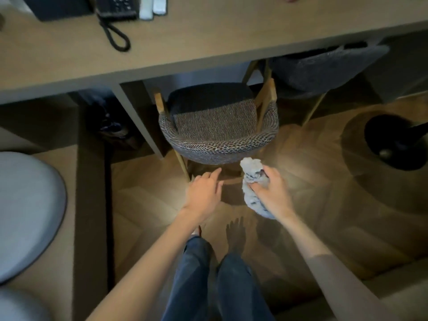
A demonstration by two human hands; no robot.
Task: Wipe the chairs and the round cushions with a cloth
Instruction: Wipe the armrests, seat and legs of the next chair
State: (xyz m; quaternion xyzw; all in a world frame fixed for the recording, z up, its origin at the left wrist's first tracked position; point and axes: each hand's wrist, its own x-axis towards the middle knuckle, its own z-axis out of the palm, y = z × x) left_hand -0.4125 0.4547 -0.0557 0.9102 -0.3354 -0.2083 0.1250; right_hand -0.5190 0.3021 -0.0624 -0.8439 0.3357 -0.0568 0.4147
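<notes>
A woven-fabric chair [217,126] with wooden legs stands half under the desk, its curved backrest toward me. My right hand [272,189] is shut on a crumpled grey cloth [252,181], held just below and in front of the backrest's right part. My left hand [205,191] is open with fingers spread, hovering in front of the backrest near the chair's left rear leg, touching nothing. A second dark chair [324,66] is tucked under the desk at the right. A round grey cushion [25,212] lies at the left edge, and part of another cushion [16,306] shows at the bottom left.
The wooden desk [208,42] spans the top, carrying a black telephone [115,6] with a looped cord. A black bin [393,140] stands on the floor at the right. Dark bags [111,126] sit under the desk at the left. My legs in jeans [215,274] are below.
</notes>
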